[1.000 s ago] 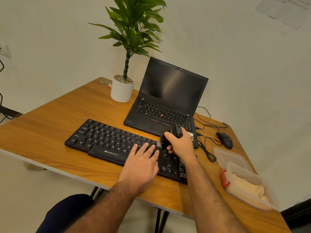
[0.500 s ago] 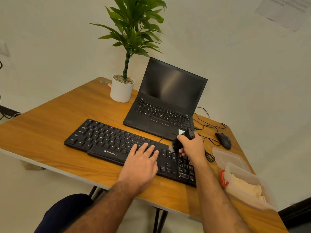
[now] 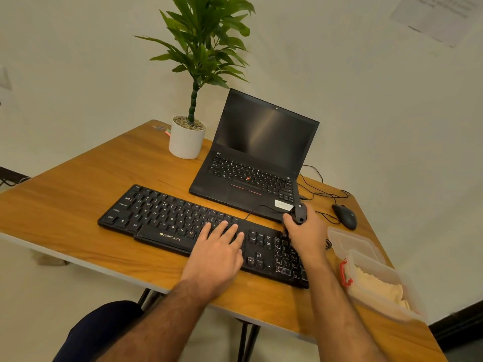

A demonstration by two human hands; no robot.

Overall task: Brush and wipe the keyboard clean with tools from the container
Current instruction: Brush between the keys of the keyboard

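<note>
Keyboard point(image 3: 183, 220) lies flat on the bench point(image 3: 65, 205), stiff and light. Left hand point(image 3: 217, 254) rests spread on its keys; right hand point(image 3: 305, 231) clamps a small brush point(image 3: 299, 214) by its handle over the numpad end.

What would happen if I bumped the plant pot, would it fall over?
It might. The plant rises tall and leafy above its small white pot, so it looks top-heavy. The pebbles filling the pot probably weigh it down, so a light bump may only wobble it. The pot looks hard, perhaps breakable.
</note>
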